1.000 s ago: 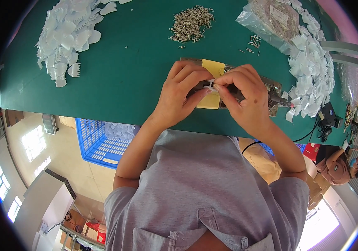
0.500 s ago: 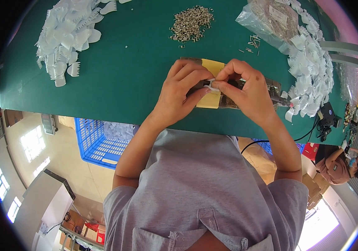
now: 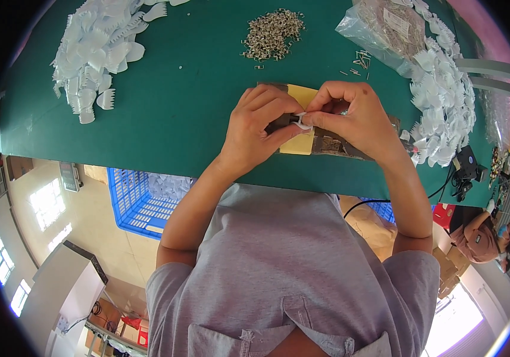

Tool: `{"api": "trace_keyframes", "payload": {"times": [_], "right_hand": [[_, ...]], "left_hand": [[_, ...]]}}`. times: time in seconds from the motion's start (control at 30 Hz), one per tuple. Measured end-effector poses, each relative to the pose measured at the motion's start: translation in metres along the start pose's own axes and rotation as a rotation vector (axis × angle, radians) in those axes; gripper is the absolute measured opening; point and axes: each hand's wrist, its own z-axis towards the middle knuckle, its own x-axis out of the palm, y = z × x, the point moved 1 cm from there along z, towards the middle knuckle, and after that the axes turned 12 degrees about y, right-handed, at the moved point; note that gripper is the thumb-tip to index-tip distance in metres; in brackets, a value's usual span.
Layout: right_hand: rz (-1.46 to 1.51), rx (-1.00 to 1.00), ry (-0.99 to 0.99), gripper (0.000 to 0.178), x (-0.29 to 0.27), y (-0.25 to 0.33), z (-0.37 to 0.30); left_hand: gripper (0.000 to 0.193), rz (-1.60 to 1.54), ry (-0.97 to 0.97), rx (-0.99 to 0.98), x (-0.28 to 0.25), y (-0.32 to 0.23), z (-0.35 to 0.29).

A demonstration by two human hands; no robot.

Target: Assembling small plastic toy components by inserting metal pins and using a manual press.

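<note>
Over a brown block wrapped with a yellow band (image 3: 296,146), my two hands meet fingertip to fingertip. Pinched between them is a small white plastic piece (image 3: 305,125), mostly covered by fingers. My left hand (image 3: 253,128) grips its left side, beside a small dark part I cannot make out. My right hand (image 3: 356,122) closes thumb and forefinger on its right side. Beyond the block lies a heap of small metal clips (image 3: 273,34), with a few loose metal pins (image 3: 362,58) to its right.
White toothed plastic pieces are heaped at the left (image 3: 97,47) and the right (image 3: 442,113) of the green table (image 3: 183,113). A clear plastic bag (image 3: 380,30) lies far right, near a black corded device (image 3: 466,166). Below stands a blue crate (image 3: 133,205). Another person (image 3: 478,238) is at right.
My right hand has turned slightly and its wrist has shifted a little right. Both hands keep hold of the white plastic piece.
</note>
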Motion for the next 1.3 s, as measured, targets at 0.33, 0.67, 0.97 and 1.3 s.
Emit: {"api": "trace_keyframes", "payload": {"times": [0.33,0.67,0.97,1.3], "right_hand": [[-0.070,0.042,0.118,0.017,-0.014,0.004,0.012],[-0.207,0.001,0.221,0.016,-0.017,0.020,0.019],[-0.188,0.019,0.257,0.015,-0.022,0.018,0.023],[-0.308,0.005,0.251,0.014,-0.018,0.028,0.023]], "left_hand": [[0.029,0.031,0.018,0.022,0.000,0.002,-0.001],[0.027,0.040,-0.046,0.094,0.003,-0.002,-0.004],[0.022,0.036,-0.035,0.085,0.004,-0.002,-0.004],[0.034,-0.142,-0.018,-0.054,0.006,-0.004,-0.006]]}}
